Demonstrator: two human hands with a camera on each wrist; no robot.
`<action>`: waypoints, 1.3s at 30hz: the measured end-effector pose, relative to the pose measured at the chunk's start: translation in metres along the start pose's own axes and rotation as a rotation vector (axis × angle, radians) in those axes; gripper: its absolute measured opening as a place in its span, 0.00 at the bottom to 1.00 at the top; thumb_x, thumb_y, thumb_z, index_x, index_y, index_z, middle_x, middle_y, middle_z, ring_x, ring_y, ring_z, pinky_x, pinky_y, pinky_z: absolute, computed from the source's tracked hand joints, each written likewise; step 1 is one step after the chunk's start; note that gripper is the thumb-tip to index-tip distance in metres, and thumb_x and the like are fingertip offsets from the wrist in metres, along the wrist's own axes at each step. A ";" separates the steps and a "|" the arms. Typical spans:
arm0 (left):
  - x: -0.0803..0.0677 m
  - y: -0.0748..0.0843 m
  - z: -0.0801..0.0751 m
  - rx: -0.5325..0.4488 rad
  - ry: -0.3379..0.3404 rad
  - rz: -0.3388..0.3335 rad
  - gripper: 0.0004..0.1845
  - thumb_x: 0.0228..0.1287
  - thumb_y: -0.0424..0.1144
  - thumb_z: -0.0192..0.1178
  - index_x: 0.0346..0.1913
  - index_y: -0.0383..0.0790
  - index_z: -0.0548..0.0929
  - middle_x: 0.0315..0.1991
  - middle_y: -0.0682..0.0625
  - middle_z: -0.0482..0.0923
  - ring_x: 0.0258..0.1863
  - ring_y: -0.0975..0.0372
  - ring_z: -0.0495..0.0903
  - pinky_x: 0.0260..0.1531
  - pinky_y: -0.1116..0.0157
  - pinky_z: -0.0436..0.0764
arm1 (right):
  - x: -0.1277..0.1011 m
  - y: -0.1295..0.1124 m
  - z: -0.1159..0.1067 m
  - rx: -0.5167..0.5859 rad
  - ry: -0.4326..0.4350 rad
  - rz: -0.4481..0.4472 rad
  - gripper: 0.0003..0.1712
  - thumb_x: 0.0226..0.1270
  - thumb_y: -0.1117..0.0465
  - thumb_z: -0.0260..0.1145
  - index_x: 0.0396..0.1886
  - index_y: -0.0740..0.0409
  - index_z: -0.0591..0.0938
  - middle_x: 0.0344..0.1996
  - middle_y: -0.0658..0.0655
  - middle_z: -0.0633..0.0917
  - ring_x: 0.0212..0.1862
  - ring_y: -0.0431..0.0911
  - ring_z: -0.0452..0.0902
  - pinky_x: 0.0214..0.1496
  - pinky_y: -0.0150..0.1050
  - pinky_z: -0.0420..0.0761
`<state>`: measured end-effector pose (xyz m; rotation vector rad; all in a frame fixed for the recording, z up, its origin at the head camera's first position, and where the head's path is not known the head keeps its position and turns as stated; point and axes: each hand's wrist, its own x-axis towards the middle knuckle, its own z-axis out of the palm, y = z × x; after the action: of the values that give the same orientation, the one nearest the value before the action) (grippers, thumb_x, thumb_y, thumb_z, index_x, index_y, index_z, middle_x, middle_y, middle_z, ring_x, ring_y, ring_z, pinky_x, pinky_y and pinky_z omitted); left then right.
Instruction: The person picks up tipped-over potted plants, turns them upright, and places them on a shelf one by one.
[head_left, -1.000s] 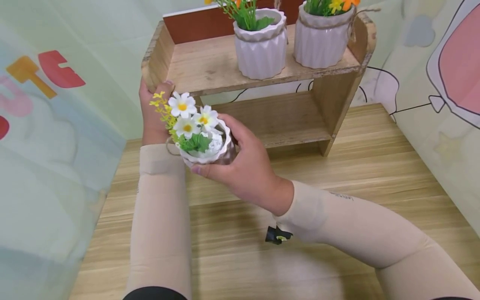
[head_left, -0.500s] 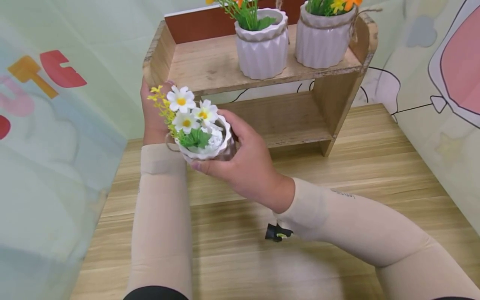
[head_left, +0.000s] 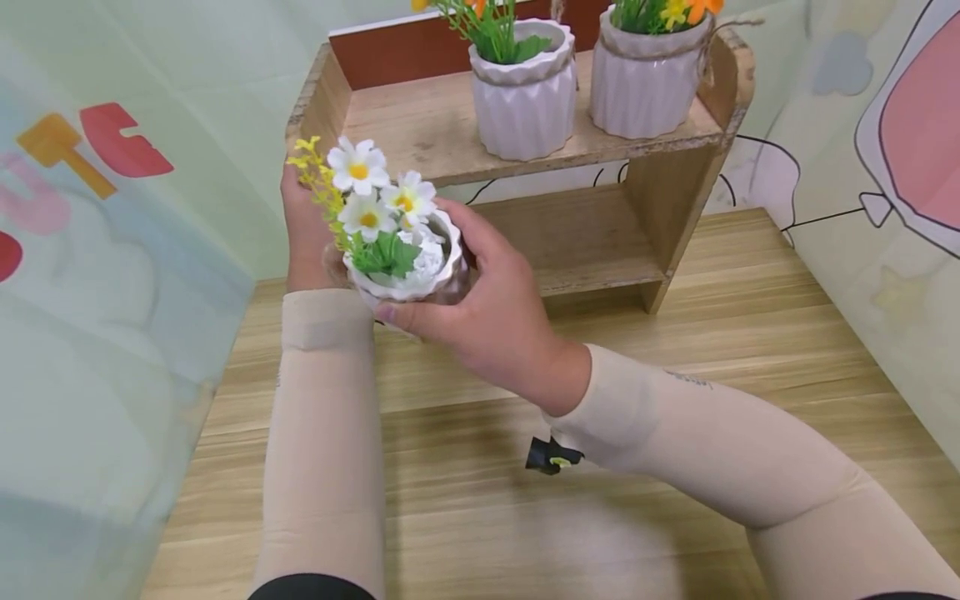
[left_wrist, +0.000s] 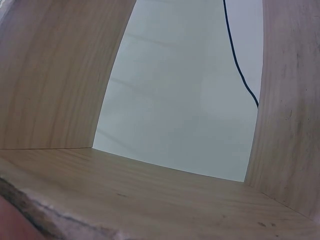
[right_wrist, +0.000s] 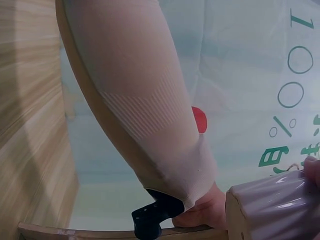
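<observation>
My right hand (head_left: 502, 312) holds a small white fluted flowerpot (head_left: 362, 287), thumb at the near side and fingers round the far side. White daisies (head_left: 367, 212) and yellow sprigs rise from it, leaning left. The pot is off the surface, in front of the wooden shelf (head_left: 408, 121). At the shelf's left side, my left hand (head_left: 302, 237) grips the upright; the flowers hide part of that hand. In the right wrist view the pot (right_wrist: 280, 210) shows its side and base, near my left hand (right_wrist: 212, 207). The left wrist view looks into a shelf compartment (left_wrist: 150, 185).
Two more white pots (head_left: 522, 112) with orange and yellow flowers stand on the top board, toward the middle and right. The shelf stands on a wood-grain table (head_left: 465, 467). Printed curtains (head_left: 112, 333) enclose the sides and back.
My right hand has raised the flowerpot slightly upward and left in the head view, closer to the shelf's top board. My left hand stays on the upright.
</observation>
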<state>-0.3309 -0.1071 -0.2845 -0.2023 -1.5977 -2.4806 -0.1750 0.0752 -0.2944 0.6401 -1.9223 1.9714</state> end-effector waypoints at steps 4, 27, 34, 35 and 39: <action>-0.010 0.005 0.006 0.028 0.008 -0.024 0.19 0.85 0.40 0.49 0.72 0.54 0.76 0.71 0.56 0.76 0.70 0.66 0.74 0.70 0.71 0.69 | 0.002 -0.003 -0.001 -0.005 0.002 0.000 0.51 0.48 0.67 0.87 0.74 0.57 0.74 0.65 0.52 0.81 0.64 0.39 0.78 0.70 0.37 0.77; -0.011 0.008 0.011 0.082 0.033 0.019 0.18 0.83 0.40 0.53 0.70 0.50 0.78 0.70 0.54 0.78 0.70 0.65 0.75 0.68 0.72 0.71 | 0.013 -0.013 -0.001 0.021 0.021 -0.014 0.48 0.49 0.67 0.87 0.72 0.58 0.75 0.63 0.53 0.82 0.62 0.39 0.79 0.68 0.37 0.78; -0.007 0.001 0.007 0.139 -0.002 0.105 0.24 0.76 0.34 0.60 0.72 0.48 0.76 0.69 0.51 0.77 0.70 0.61 0.75 0.67 0.70 0.74 | 0.018 -0.014 -0.001 -0.011 0.036 -0.034 0.50 0.50 0.65 0.87 0.73 0.59 0.74 0.65 0.54 0.81 0.63 0.39 0.78 0.68 0.36 0.77; -0.007 0.000 0.007 0.138 -0.005 0.113 0.25 0.76 0.35 0.61 0.72 0.48 0.76 0.69 0.51 0.77 0.70 0.61 0.75 0.67 0.69 0.74 | 0.019 -0.014 -0.002 -0.012 0.039 -0.039 0.50 0.50 0.65 0.87 0.73 0.59 0.74 0.65 0.54 0.81 0.63 0.39 0.78 0.68 0.36 0.77; -0.007 -0.001 0.007 0.135 -0.020 0.120 0.25 0.76 0.36 0.61 0.73 0.48 0.75 0.69 0.50 0.78 0.70 0.60 0.76 0.67 0.69 0.75 | 0.022 -0.014 -0.003 -0.017 0.056 -0.046 0.50 0.49 0.66 0.86 0.73 0.60 0.74 0.65 0.55 0.81 0.64 0.40 0.78 0.68 0.36 0.77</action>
<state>-0.3242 -0.0996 -0.2840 -0.2948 -1.7005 -2.2788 -0.1867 0.0766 -0.2704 0.6126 -1.8727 1.9227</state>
